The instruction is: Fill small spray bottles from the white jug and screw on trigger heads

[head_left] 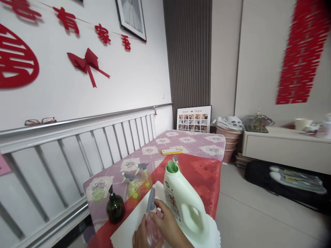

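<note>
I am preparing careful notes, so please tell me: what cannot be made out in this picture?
- Head view: base of the pink spray bottle, lost behind the left hand and the bottom edge.
- Head view: body of the farthest sprayer, mostly hidden by the large jug.
- Head view: print on the jug label, too small to read.
- Head view: top of the framed picture, cut off by the upper edge.

The right hand [167,217] is held curled at six o'clock; the left hand [141,234], curved, toward seven.
</note>
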The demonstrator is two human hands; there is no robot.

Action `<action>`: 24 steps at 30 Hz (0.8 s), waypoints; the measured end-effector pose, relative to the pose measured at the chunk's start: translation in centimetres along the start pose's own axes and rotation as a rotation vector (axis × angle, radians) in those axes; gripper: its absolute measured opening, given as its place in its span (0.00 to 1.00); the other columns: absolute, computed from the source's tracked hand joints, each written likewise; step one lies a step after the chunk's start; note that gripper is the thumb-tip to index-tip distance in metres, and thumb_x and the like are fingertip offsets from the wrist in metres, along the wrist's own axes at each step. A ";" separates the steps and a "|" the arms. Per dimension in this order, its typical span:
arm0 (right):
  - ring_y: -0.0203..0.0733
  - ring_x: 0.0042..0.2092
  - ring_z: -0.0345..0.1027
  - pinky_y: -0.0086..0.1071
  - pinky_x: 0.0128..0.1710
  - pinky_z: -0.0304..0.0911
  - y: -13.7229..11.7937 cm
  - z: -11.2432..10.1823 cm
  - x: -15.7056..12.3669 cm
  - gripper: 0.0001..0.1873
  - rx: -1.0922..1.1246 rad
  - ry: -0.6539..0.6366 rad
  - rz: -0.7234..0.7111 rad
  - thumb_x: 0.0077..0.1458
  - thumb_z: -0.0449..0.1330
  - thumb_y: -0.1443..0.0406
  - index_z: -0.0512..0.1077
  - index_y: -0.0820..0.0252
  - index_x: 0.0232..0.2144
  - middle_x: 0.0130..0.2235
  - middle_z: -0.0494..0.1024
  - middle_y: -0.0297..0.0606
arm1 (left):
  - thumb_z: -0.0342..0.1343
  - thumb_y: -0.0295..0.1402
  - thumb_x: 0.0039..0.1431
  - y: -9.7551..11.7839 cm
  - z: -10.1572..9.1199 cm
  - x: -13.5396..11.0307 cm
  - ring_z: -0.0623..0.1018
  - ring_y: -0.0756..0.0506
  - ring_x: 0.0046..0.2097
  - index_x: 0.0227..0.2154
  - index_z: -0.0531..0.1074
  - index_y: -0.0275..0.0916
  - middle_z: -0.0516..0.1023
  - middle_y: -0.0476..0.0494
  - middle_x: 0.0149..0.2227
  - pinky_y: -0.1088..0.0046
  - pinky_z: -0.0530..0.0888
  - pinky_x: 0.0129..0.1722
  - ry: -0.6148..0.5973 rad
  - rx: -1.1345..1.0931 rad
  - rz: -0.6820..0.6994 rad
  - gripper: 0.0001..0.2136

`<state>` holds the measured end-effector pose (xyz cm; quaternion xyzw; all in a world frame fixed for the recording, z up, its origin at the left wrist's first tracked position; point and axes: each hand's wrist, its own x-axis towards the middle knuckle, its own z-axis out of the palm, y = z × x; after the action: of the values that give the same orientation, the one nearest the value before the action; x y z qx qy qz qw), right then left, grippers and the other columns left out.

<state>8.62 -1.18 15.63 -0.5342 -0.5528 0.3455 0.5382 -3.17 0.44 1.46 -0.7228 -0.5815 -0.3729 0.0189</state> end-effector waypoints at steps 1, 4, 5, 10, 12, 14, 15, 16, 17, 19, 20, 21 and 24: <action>0.47 0.53 0.72 0.41 0.57 0.62 -0.1 0.0 0.1 0.21 -0.010 -0.002 -0.003 0.47 0.57 0.69 0.72 0.58 0.46 0.49 0.80 0.42 | 0.54 0.40 0.51 -0.1 0.5 -0.1 0.78 0.37 0.52 0.58 0.60 0.35 0.78 0.32 0.52 0.57 0.73 0.52 0.020 -0.016 -0.019 0.31; 0.48 0.51 0.72 0.42 0.55 0.63 -0.2 0.0 0.0 0.19 -0.047 -0.006 -0.012 0.49 0.57 0.67 0.73 0.59 0.45 0.47 0.80 0.44 | 0.54 0.41 0.47 -0.1 1.3 -0.2 0.77 0.36 0.53 0.58 0.60 0.36 0.77 0.32 0.53 0.55 0.71 0.54 0.029 -0.044 -0.028 0.33; 0.48 0.50 0.72 0.42 0.55 0.63 -0.1 -0.1 0.0 0.18 -0.059 -0.011 -0.017 0.50 0.57 0.66 0.73 0.60 0.45 0.46 0.80 0.44 | 0.54 0.41 0.47 -0.1 1.3 -0.2 0.77 0.37 0.53 0.58 0.60 0.35 0.77 0.32 0.54 0.55 0.71 0.54 0.020 -0.044 -0.023 0.33; 0.49 0.51 0.71 0.43 0.54 0.63 0.1 -0.8 -0.1 0.18 -0.109 -0.076 -0.035 0.54 0.56 0.61 0.72 0.60 0.47 0.48 0.79 0.46 | 0.54 0.41 0.48 -0.4 1.1 -0.2 0.75 0.37 0.56 0.58 0.61 0.32 0.75 0.32 0.56 0.55 0.69 0.56 -0.050 -0.020 -0.024 0.33; 0.50 0.52 0.71 0.44 0.54 0.63 0.0 -1.3 0.0 0.19 -0.130 -0.118 -0.032 0.55 0.56 0.59 0.72 0.60 0.48 0.49 0.79 0.46 | 0.55 0.43 0.50 -0.7 0.8 -0.1 0.74 0.37 0.56 0.59 0.61 0.34 0.74 0.33 0.57 0.56 0.70 0.56 -0.110 -0.036 -0.011 0.33; 0.51 0.52 0.70 0.44 0.53 0.64 -0.3 -1.8 0.3 0.19 -0.155 -0.167 -0.025 0.56 0.56 0.59 0.72 0.60 0.47 0.49 0.78 0.46 | 0.55 0.45 0.51 -0.9 0.4 0.0 0.73 0.37 0.58 0.60 0.60 0.35 0.73 0.34 0.58 0.56 0.69 0.57 -0.190 -0.075 -0.002 0.34; 0.51 0.52 0.70 0.44 0.52 0.64 -0.4 -2.0 0.5 0.18 -0.167 -0.194 -0.023 0.56 0.56 0.59 0.72 0.60 0.47 0.48 0.78 0.46 | 0.55 0.45 0.51 -0.9 0.0 0.1 0.72 0.36 0.59 0.61 0.59 0.36 0.72 0.34 0.59 0.54 0.68 0.58 -0.233 -0.100 -0.011 0.35; 0.50 0.52 0.70 0.44 0.52 0.65 -0.6 -2.3 0.7 0.17 -0.177 -0.222 -0.021 0.56 0.56 0.60 0.72 0.60 0.46 0.48 0.78 0.45 | 0.56 0.44 0.50 -0.7 -0.3 0.2 0.71 0.36 0.60 0.62 0.58 0.36 0.71 0.34 0.60 0.52 0.67 0.60 -0.273 -0.128 -0.031 0.36; 0.50 0.51 0.71 0.43 0.51 0.65 -0.7 -2.5 0.9 0.17 -0.186 -0.252 -0.019 0.56 0.56 0.60 0.72 0.59 0.46 0.48 0.78 0.44 | 0.56 0.44 0.50 -0.5 -0.7 0.4 0.70 0.35 0.61 0.62 0.57 0.36 0.69 0.34 0.61 0.49 0.64 0.62 -0.309 -0.154 -0.064 0.36; 0.48 0.49 0.71 0.41 0.50 0.66 -1.0 -2.9 1.4 0.15 -0.204 -0.307 -0.013 0.57 0.56 0.60 0.73 0.58 0.45 0.47 0.78 0.42 | 0.57 0.41 0.48 0.2 -1.6 0.7 0.67 0.35 0.63 0.63 0.56 0.37 0.67 0.35 0.63 0.46 0.60 0.64 -0.382 -0.198 -0.124 0.38; 0.47 0.48 0.72 0.40 0.49 0.67 -1.1 -3.1 1.5 0.15 -0.213 -0.330 -0.008 0.57 0.57 0.60 0.73 0.58 0.44 0.46 0.78 0.42 | 0.57 0.40 0.47 0.5 -2.1 0.9 0.66 0.35 0.63 0.63 0.56 0.38 0.66 0.36 0.63 0.46 0.58 0.65 -0.403 -0.211 -0.150 0.38; 0.47 0.47 0.72 0.40 0.48 0.67 -1.2 -3.2 1.7 0.15 -0.221 -0.349 -0.002 0.57 0.57 0.60 0.73 0.59 0.44 0.46 0.78 0.43 | 0.57 0.39 0.46 0.9 -2.5 1.1 0.64 0.36 0.64 0.63 0.55 0.38 0.65 0.37 0.64 0.47 0.56 0.66 -0.414 -0.221 -0.168 0.38; 0.48 0.48 0.72 0.40 0.48 0.68 -1.5 -3.6 2.0 0.18 -0.247 -0.395 0.010 0.56 0.58 0.56 0.73 0.59 0.45 0.47 0.77 0.44 | 0.56 0.37 0.45 1.5 -3.2 1.4 0.62 0.37 0.66 0.63 0.55 0.39 0.62 0.39 0.66 0.48 0.52 0.67 -0.453 -0.261 -0.198 0.38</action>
<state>12.06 -0.19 18.14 -0.5207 -0.6830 0.3756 0.3482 -3.54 -0.37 5.18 -0.7236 -0.5859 -0.2736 -0.2415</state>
